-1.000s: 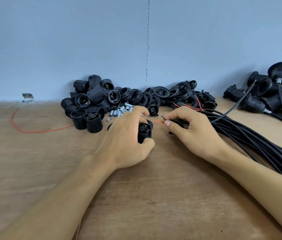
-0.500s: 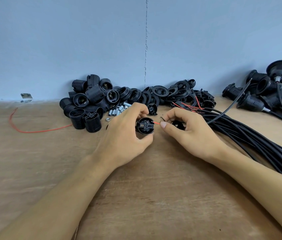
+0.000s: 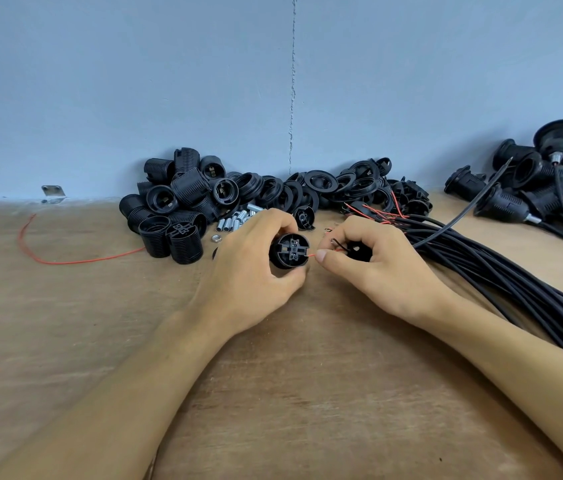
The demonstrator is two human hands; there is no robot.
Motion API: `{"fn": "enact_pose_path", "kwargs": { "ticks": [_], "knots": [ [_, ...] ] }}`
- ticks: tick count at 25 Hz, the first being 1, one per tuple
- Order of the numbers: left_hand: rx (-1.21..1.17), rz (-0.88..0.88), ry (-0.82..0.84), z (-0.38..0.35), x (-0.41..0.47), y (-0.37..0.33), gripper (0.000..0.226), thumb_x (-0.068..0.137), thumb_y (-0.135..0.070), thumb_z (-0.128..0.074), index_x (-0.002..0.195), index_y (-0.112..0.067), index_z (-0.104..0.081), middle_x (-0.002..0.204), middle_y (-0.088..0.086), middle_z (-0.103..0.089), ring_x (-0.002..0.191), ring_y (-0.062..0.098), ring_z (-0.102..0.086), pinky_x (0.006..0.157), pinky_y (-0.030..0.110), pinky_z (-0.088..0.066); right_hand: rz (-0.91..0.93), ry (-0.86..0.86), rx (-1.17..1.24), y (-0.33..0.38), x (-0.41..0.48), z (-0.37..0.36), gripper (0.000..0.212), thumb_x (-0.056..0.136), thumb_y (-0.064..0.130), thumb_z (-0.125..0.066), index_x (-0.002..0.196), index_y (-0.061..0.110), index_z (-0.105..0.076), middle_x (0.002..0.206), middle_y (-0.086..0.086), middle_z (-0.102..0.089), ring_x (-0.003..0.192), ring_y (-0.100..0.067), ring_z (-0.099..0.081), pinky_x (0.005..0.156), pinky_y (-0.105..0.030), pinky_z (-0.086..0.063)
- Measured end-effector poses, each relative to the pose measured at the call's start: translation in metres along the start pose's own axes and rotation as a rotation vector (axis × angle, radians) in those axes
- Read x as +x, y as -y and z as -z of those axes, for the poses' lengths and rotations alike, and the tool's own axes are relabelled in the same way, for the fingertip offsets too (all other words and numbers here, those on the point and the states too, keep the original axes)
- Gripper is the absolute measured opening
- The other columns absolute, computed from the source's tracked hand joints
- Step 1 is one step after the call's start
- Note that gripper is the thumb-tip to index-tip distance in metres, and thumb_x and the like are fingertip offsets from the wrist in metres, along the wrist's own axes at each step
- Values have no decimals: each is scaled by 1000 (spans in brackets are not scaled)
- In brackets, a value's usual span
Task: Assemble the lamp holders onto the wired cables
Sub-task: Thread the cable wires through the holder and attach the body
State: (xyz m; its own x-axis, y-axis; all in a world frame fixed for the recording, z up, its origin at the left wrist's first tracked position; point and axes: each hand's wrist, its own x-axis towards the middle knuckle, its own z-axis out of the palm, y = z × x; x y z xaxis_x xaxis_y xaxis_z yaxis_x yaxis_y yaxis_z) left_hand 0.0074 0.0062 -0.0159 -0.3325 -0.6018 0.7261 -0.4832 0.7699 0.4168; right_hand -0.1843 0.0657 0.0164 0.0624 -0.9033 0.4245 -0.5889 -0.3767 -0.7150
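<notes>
L hand point(image 3: 249, 268) is gripping a black lamp holder point(image 3: 289, 251) at table centre, terminal face toward cam. R hand point(image 3: 373, 261) is pinching a red wire point(image 3: 312, 255) just right of it, tip touching the holder's edge. Cable bundle point(image 3: 501, 271) is lying to the right; loose holder pile point(image 3: 183, 206) sitting far left by the wall on the wooden table point(image 3: 290, 393).
</notes>
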Motion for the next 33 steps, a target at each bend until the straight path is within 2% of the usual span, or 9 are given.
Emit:
{"fn": "enact_pose_path", "kwargs": {
  "ticks": [3,6,9,17,21,30,33],
  "knots": [
    [17,-34,-10,-1,0,-1,36,75,-35,-77,103,-36,-55,96,-20,-60,90,3,-59,79,11,-43,12,1,2,0,0,0,12,87,17,-74,78,11,-68,79,-5,-62,73,-13,-55,71,-26,-43],
    [32,-75,-14,-2,0,-2,34,76,-35,-76,104,-35,-56,98,-20,-60,90,4,-60,78,27,-51,24,7,-9,0,1,-1,14,86,16,-75,78,8,-68,79,-7,-62,77,-21,-56,74,-34,-44],
    [49,-90,-16,-1,1,-2,34,76,-34,-76,105,-36,-57,99,-19,-59,90,5,-60,77,33,-52,32,18,-13,0,1,0,16,86,15,-74,77,5,-67,80,-10,-62,78,-23,-56,75,-38,-44],
    [63,-107,-19,-1,2,-3,33,78,-29,-79,106,-34,-62,103,-18,-59,95,7,-61,81,36,-52,36,24,-33,2,0,1,22,87,17,-72,75,1,-63,81,-15,-62,78,-27,-55,75,-38,-43],
    [79,-114,-27,-1,1,-3,31,78,-27,-80,105,-32,-66,103,-17,-60,97,9,-60,83,35,-51,31,11,-63,2,2,-1,27,88,15,-69,77,-8,-59,81,-21,-59,78,-33,-52,73,-43,-43],
    [50,-89,-3,1,2,-6,31,78,-27,-82,106,-29,-70,104,-17,-63,101,8,-61,86,32,-50,4,12,-77,3,2,-2,29,88,14,-67,77,-11,-57,78,-24,-55,73,-33,-49,69,-42,-41],
    [-30,-50,7,0,1,-7,32,79,-30,-82,106,-29,-66,102,-16,-65,97,3,-62,84,21,-48,-18,20,-69,4,3,-1,30,89,16,-67,77,-10,-58,79,-26,-56,69,-30,-46,67,-41,-39]
  ]
}}
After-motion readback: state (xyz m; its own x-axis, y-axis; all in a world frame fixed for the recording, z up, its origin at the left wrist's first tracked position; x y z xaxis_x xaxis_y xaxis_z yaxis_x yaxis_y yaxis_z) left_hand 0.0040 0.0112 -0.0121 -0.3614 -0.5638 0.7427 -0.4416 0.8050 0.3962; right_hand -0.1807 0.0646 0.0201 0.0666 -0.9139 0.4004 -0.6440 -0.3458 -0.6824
